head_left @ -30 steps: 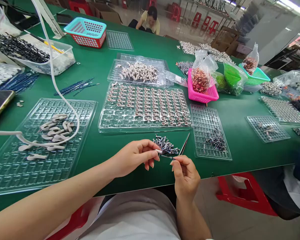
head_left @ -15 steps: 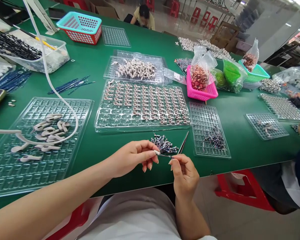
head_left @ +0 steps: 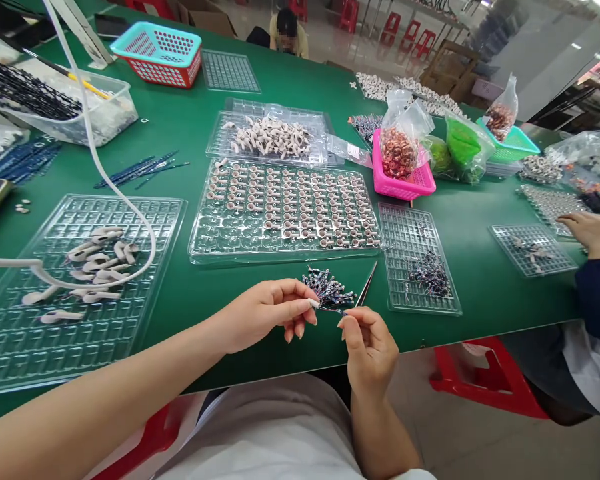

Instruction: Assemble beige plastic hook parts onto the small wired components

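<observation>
My left hand (head_left: 275,310) is closed in a pinch on a white earbud shell (head_left: 313,303), mostly hidden by the fingers. My right hand (head_left: 373,347) pinches a small dark circuit board (head_left: 342,312) at its end. Thin wires stretch between the board and the shell. Just beyond both hands lies a pile of small wired boards (head_left: 330,287), with metal tweezers (head_left: 367,284) to its right. Behind them a clear tray (head_left: 220,235) holds rows of earbud shells. Another clear tray (head_left: 93,340) on the left carries loose white earbud shells (head_left: 100,260).
A white cable (head_left: 96,157) loops over the left tray. A small tray (head_left: 397,233) with wired boards is right of the tweezers. Further back stand a pink basket (head_left: 403,188) and a blue-and-red basket (head_left: 160,63). A co-worker's hand (head_left: 597,233) reaches in at right.
The co-worker's hand at right has come further in over the trays, moving left and up. My own hands keep nearly the same place and grip.
</observation>
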Demonstrator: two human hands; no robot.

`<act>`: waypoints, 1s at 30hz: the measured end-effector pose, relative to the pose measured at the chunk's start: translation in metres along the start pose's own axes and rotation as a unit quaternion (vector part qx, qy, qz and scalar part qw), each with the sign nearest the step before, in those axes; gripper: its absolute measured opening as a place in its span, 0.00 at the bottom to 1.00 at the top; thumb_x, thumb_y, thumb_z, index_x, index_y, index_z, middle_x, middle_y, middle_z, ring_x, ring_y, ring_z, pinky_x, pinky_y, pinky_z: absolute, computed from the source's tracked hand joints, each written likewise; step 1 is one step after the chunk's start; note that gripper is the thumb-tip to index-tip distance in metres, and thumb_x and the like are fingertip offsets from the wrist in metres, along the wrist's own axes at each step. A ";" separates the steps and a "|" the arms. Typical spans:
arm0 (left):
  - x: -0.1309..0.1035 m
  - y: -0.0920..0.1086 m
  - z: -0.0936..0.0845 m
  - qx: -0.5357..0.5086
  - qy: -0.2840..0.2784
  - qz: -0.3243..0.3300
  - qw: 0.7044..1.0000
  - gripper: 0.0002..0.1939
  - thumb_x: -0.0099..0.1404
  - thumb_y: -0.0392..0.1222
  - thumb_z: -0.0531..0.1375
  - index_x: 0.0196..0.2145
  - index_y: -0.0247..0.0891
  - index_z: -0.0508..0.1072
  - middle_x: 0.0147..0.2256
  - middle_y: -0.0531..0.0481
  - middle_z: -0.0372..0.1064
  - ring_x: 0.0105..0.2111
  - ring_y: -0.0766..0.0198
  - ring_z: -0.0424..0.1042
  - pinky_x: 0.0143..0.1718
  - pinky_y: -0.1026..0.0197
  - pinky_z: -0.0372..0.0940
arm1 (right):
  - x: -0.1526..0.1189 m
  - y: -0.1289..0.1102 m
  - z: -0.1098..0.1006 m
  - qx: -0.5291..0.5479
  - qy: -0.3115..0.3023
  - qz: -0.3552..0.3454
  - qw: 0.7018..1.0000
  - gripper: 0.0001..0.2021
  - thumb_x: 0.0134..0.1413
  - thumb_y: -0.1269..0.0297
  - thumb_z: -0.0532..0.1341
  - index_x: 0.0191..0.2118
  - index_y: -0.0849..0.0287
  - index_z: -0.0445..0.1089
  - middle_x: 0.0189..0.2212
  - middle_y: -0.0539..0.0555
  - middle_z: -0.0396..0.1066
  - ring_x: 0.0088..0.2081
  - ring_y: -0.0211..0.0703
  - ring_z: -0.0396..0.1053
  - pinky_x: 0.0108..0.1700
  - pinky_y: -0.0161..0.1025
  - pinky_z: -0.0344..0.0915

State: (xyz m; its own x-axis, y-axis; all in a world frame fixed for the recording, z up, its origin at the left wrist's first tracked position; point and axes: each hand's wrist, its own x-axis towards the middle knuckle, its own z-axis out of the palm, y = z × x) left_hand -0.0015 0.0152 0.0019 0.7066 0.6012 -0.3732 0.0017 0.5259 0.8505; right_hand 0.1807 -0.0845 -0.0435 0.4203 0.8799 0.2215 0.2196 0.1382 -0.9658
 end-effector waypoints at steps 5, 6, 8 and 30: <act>0.000 0.000 0.001 0.005 -0.001 0.002 1.000 0.14 0.65 0.47 0.63 0.41 0.33 0.70 0.31 0.50 0.75 0.26 0.68 0.72 0.25 0.67 0.65 | 0.001 0.000 0.000 0.007 -0.009 -0.002 1.000 0.03 0.60 0.68 0.62 0.39 0.54 0.73 0.29 0.47 0.73 0.26 0.32 0.67 0.27 0.29 0.64; 0.000 0.000 0.001 0.006 -0.001 0.003 1.000 0.14 0.65 0.47 0.63 0.41 0.33 0.70 0.31 0.50 0.74 0.26 0.68 0.71 0.25 0.67 0.65 | 0.001 0.000 0.000 0.005 -0.010 -0.003 1.000 0.03 0.60 0.68 0.62 0.39 0.54 0.73 0.29 0.46 0.73 0.26 0.32 0.67 0.27 0.29 0.64; 0.000 0.000 0.002 0.010 -0.001 0.005 1.000 0.14 0.65 0.47 0.63 0.40 0.33 0.70 0.31 0.51 0.74 0.26 0.69 0.71 0.25 0.67 0.65 | 0.001 0.000 0.000 -0.001 -0.010 -0.004 1.000 0.03 0.60 0.68 0.62 0.39 0.54 0.73 0.29 0.46 0.73 0.26 0.31 0.67 0.26 0.29 0.64; -0.002 -0.002 0.011 0.097 0.046 0.033 0.994 0.12 0.66 0.47 0.62 0.39 0.34 0.74 0.29 0.52 0.73 0.27 0.68 0.71 0.30 0.65 0.69 | 0.001 0.000 0.000 -0.109 -0.062 -0.129 0.984 0.09 0.59 0.73 0.62 0.43 0.53 0.72 0.33 0.49 0.74 0.33 0.37 0.71 0.33 0.33 0.67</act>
State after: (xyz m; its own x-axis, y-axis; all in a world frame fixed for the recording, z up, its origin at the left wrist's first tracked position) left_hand 0.0050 0.0061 0.0051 0.6413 0.6882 -0.3393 0.0998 0.3636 0.9262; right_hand 0.1812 -0.0832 -0.0428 0.2182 0.8787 0.4245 0.4941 0.2756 -0.8246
